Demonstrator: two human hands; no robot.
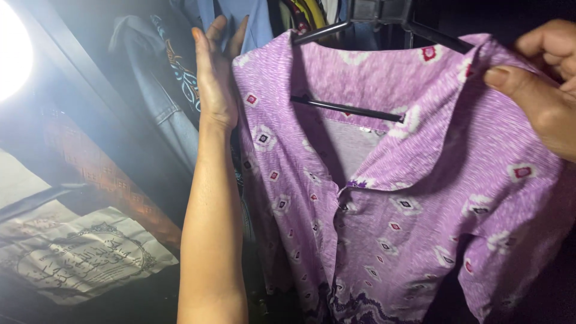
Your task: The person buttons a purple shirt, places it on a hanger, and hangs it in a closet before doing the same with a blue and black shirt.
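Observation:
A purple patterned shirt (408, 204) with small red and white diamond motifs hangs on a black hanger (351, 109) in front of me. My right hand (543, 84) pinches the shirt's shoulder at the upper right, thumb on top of the fabric. My left hand (215, 75) is raised flat with fingers straight, pressed against the shirt's left shoulder edge and the hanging clothes behind it. It holds nothing.
Other garments hang behind: a denim piece (153, 90) at left, a blue shirt (252, 21) above. A bright light (12, 48) glares at the far left. A pale printed cloth (78, 255) lies low left. A dark wardrobe panel (102, 150) slants between.

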